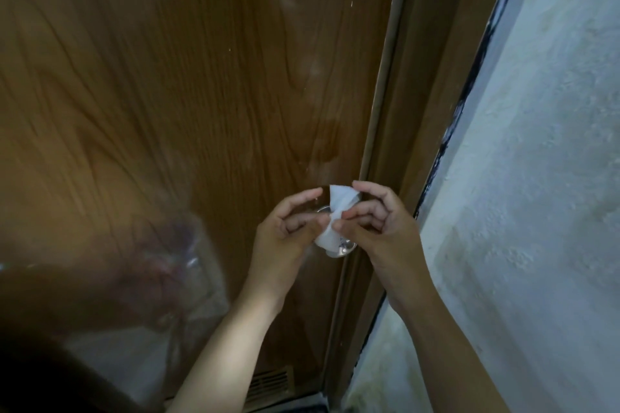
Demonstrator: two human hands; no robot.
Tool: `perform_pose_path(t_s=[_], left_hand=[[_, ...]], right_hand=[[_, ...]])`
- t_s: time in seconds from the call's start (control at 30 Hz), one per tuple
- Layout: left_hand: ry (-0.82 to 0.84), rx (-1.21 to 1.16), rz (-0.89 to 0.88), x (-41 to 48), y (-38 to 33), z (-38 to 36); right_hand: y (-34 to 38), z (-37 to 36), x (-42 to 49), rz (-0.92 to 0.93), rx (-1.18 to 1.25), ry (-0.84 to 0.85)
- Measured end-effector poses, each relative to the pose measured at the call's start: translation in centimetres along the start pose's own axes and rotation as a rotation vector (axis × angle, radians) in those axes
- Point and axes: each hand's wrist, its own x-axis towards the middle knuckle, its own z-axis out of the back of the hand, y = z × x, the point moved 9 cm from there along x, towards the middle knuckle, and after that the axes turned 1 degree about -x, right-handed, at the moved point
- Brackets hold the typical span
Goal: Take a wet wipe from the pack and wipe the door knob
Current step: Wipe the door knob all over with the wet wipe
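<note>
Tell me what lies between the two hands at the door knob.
A white wet wipe, pinched by the left hand and the right hand, in front of the metal door knob. The head view shows it.

Door knob [343,249] sits near R edge of door [167,77], just L of door frame [402,111]; wall [536,178] further R, past frame. Wet wipe [336,208] lies over knob, btwn hands: left hand [285,231] pinches its L side, right hand [379,225] its R. Knob's lower rim sticks out below wipe. Vent grille [268,382] at door bottom, under L forearm. Plastic bag [188,261] lower L, in front of door.
</note>
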Motion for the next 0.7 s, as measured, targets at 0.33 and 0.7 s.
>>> perform_pose_path(t_s=[0.33, 0.7], left_hand=[[-0.060, -0.144, 0.026, -0.1, 0.9, 0.3], [-0.245, -0.227, 0.161, 0.7, 4.8, 2.7]], right_hand=[[0.2, 1.2, -0.6, 0.039, -0.034, -0.088], [0.4, 2.8, -0.1, 0.157, -0.570, -0.261]])
